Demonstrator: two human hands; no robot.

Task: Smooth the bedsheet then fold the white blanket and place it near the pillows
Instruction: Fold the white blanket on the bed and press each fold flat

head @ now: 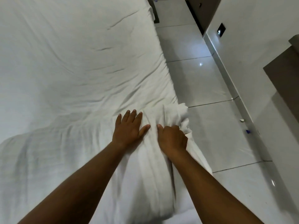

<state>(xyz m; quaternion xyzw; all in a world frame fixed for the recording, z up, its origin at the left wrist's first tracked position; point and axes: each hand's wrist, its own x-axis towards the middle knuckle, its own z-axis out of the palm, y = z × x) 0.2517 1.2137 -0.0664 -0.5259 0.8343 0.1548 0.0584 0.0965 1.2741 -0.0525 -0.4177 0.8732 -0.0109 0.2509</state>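
The white bedsheet (68,59) covers the bed and shows several shallow creases. A white blanket (53,156) lies bunched across the near part of the bed, up to the right corner. My left hand (129,128) rests flat on the blanket with fingers spread. Just to its right, my right hand (172,136) is closed around a gathered fold of the blanket at the bed's right edge, where a bunched end (183,113) sticks out over the floor. No pillows are in view.
A glossy white tiled floor (207,81) runs along the bed's right side. A white wall with a dark socket plate (220,29) borders it, with brown furniture (284,75) at the far right. Small bits of litter (242,120) lie by the skirting.
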